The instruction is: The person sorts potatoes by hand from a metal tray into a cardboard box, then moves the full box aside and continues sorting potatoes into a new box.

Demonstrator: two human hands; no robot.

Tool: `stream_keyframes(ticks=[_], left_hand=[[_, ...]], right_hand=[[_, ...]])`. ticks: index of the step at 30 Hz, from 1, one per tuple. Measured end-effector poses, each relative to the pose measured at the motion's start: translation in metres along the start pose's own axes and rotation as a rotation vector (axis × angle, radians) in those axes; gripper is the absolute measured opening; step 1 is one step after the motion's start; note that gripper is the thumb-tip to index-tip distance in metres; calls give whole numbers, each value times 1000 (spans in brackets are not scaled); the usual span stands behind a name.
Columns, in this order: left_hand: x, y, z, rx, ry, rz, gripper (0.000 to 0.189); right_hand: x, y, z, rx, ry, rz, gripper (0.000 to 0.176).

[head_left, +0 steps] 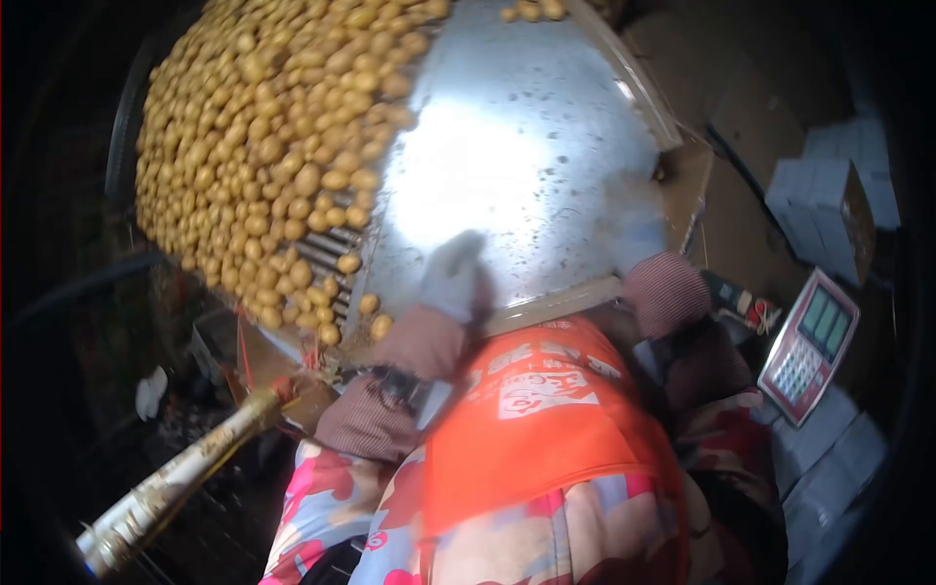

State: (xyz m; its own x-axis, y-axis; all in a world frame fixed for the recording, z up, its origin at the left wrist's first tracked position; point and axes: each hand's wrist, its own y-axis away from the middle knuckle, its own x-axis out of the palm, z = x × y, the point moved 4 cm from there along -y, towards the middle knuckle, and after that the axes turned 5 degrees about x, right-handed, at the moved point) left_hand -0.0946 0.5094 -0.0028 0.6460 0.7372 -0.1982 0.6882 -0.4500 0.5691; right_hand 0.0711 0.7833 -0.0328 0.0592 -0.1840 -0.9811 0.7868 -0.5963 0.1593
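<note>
My left hand point(453, 276), in a grey glove, is over the near left part of a shiny metal sorting table point(546, 210). Its fingers point forward, slightly blurred, and no object shows in them. Toward the table's right edge, my right hand point(632, 222) is smeared by motion, so its fingers and anything in them cannot be made out. To the left of the metal surface lies a large heap of small yellow potatoes point(263, 127) on a bed of metal rollers point(336, 249). Two loose potatoes point(369, 303) rest near the rollers' front end, left of my left hand.
A few potatoes point(534, 10) lie at the table's far end. On the right stand a digital scale point(811, 341) and white boxes point(814, 210), with cardboard point(685, 185) beside the table. A worn white pole point(185, 478) slants across the lower left.
</note>
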Motion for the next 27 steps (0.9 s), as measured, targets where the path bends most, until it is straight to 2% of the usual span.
stream_keyframes(ticks=[1, 4, 5, 6, 8, 10, 11, 12, 13, 15, 17, 18, 19, 20, 21, 22, 23, 24, 25, 26, 27], left_hand=[[-37, 8, 13, 48, -65, -156, 38], [-135, 45, 46, 268, -377, -615, 38], [-159, 60, 51, 243, -426, -709, 38], [-181, 68, 64, 252, -528, -778, 38], [-204, 82, 99, 252, -732, -906, 39], [-196, 81, 93, 215, -693, -851, 39], [-193, 72, 88, 210, -671, -829, 40], [-196, 65, 97, 223, -713, -770, 41], [-195, 68, 98, 219, -719, -767, 41], [-198, 67, 90, 237, -739, -747, 40], [-195, 67, 79, 170, -719, -748, 39], [-194, 66, 79, 160, -698, -758, 39], [-195, 66, 84, 139, -681, -766, 39], [-197, 65, 87, 181, -718, -766, 39], [-195, 63, 87, 183, -716, -767, 39], [-195, 63, 84, 183, -723, -766, 38], [-196, 65, 80, 180, -736, -761, 38], [-198, 64, 78, 164, -758, -744, 38], [-195, 67, 80, 158, -749, -734, 38], [-195, 69, 80, 157, -739, -733, 38], [-198, 66, 78, 170, -730, -744, 38]], right_hand=[[-5, -17, -15, 13, 161, -179, 73], [1, -70, -24, -29, 192, -209, 74], [13, -79, -16, -22, 205, -201, 75], [22, -80, 2, -38, 193, -359, 75], [37, -81, 66, -34, 123, -435, 76], [41, -72, 161, -125, -218, -189, 81], [45, -61, 213, -314, -266, -170, 78], [71, -37, 253, -427, -424, -42, 78], [31, -27, 297, -663, -389, 466, 77], [72, -26, 330, -837, -365, 341, 68], [51, -57, 274, -775, -403, 217, 63], [32, -101, 230, -620, -341, -186, 48], [18, -149, 172, -392, -247, -140, 50], [-7, -175, 116, -245, -178, -265, 50], [-37, -196, 80, -140, -80, -238, 50], [-16, -218, 58, -159, 18, -320, 51], [-24, -228, 65, -170, 116, -405, 52], [-12, -236, 79, -93, 28, -319, 53], [-28, -224, 127, -15, -52, -229, 53], [-26, -216, 183, -22, -126, 5, 51], [8, -190, 227, -307, -116, -380, 50]])
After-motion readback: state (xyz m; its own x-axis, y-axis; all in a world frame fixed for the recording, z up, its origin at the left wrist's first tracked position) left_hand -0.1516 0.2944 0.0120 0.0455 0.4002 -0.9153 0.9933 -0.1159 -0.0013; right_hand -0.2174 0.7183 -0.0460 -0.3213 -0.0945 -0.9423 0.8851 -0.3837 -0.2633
